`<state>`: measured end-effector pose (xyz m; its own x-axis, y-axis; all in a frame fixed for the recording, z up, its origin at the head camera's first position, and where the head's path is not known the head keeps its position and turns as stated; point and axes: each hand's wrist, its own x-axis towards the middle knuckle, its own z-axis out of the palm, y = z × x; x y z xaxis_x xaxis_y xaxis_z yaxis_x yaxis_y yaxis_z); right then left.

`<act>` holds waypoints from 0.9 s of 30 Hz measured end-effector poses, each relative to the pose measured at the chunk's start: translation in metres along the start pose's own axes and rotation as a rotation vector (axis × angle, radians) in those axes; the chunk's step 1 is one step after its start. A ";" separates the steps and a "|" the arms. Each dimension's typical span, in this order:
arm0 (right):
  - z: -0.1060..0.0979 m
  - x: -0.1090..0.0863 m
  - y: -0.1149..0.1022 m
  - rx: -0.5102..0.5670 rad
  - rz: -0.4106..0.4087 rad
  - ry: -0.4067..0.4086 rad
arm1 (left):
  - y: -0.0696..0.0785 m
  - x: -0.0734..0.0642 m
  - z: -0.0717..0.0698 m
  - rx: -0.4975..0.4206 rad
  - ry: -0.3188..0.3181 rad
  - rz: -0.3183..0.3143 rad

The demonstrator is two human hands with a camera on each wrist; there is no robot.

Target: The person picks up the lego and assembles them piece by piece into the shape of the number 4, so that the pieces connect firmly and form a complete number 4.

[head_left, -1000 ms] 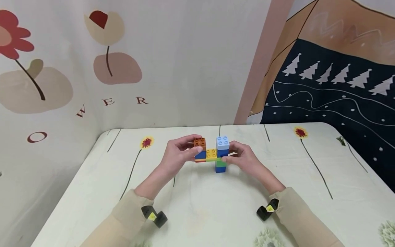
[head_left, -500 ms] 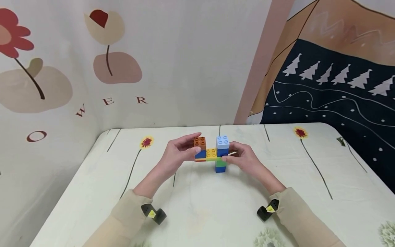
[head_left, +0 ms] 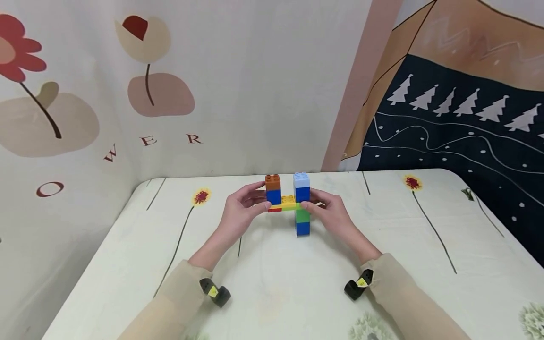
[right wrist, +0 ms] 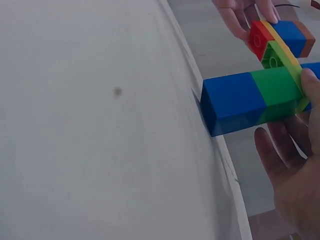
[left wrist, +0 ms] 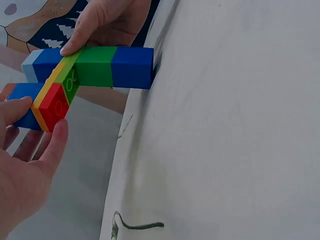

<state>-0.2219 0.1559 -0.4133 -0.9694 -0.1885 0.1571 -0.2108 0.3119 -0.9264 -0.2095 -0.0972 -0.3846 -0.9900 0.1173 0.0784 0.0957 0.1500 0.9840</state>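
Toy building bricks form one joined structure above the table's middle. Its right column runs from a light blue brick (head_left: 301, 183) over blue and green bricks (head_left: 303, 216) to a bottom blue brick (head_left: 303, 229), close to the tabletop. To the left, a yellow plate (head_left: 287, 199) bridges to a brown brick (head_left: 273, 185) on a blue one, with a small red piece (left wrist: 56, 106) underneath. My left hand (head_left: 241, 208) grips this left end, thumb by the red piece. My right hand (head_left: 333, 212) pinches the right column near a lime plate (right wrist: 276, 56), its other fingers partly hidden behind.
A pale cloth with printed flowers covers the table (head_left: 272, 293), whose far edge meets a printed curtain (head_left: 263, 94). Dark wrist cameras (head_left: 215, 293) sit at both beige sleeves (head_left: 403, 288), low over the cloth.
The structure has tipped so its upper bricks sit higher in the head view, showing more front and less stud top. My left thumb has slid down from the blue brick.
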 end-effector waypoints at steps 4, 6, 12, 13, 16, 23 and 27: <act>0.003 0.005 0.000 0.014 0.037 0.032 | -0.002 0.007 0.002 -0.003 0.041 -0.006; 0.003 0.007 0.000 0.029 0.044 0.030 | -0.004 0.011 0.003 -0.019 0.048 -0.021; 0.002 0.010 0.003 0.035 0.029 0.009 | -0.009 0.021 0.004 -0.075 0.056 -0.064; 0.002 0.011 0.003 0.032 0.030 0.009 | -0.010 0.023 0.004 -0.081 0.054 -0.066; 0.002 0.012 0.004 0.021 0.046 0.004 | -0.012 0.027 0.004 -0.094 0.036 -0.078; 0.001 0.013 0.006 -0.020 0.077 -0.022 | -0.017 0.029 0.005 -0.083 0.016 -0.138; 0.001 0.015 0.008 -0.043 0.081 -0.024 | -0.018 0.031 0.005 -0.062 0.009 -0.162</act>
<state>-0.2380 0.1550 -0.4189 -0.9804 -0.1829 0.0739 -0.1376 0.3662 -0.9203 -0.2414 -0.0914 -0.4010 -0.9928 0.0881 -0.0811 -0.0716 0.1059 0.9918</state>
